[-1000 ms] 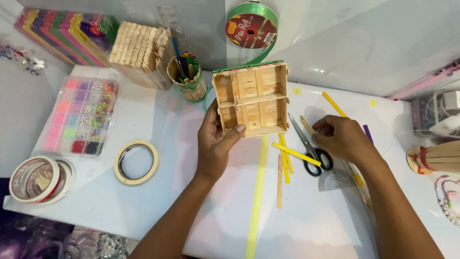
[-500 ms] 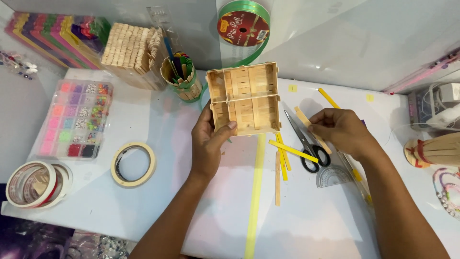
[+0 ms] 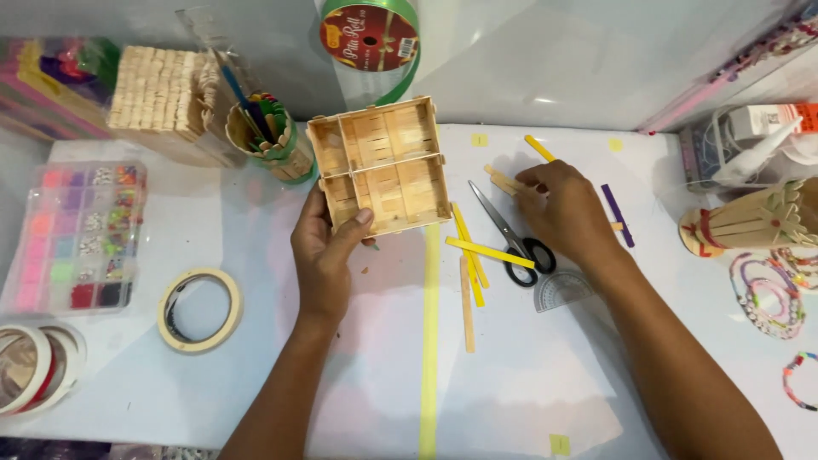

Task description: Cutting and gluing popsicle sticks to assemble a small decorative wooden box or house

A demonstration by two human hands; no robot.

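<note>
My left hand (image 3: 325, 252) grips the near left corner of a small box built from craft sticks (image 3: 379, 163), divided into compartments, and holds it tilted over the white table (image 3: 256, 375). My right hand (image 3: 564, 213) rests palm down to the right, its fingertips on plain wooden craft sticks (image 3: 504, 181) lying on the table. Black-handled scissors (image 3: 509, 237) lie just left of that hand, among loose yellow craft sticks (image 3: 486, 250).
A cup of coloured sticks (image 3: 268, 136), a clothespin stack (image 3: 162, 95) and a green ribbon spool (image 3: 371, 36) stand at the back. Bead organiser (image 3: 72, 234) and tape rolls (image 3: 201, 310) lie left. A protractor (image 3: 562, 290), stick lamp model (image 3: 754, 220) and bracelets (image 3: 767, 298) lie right.
The view has shifted, so everything sits lower and further right in the frame. My right hand has reached up from the scissors toward the wooden sticks. My left hand still holds the box.
</note>
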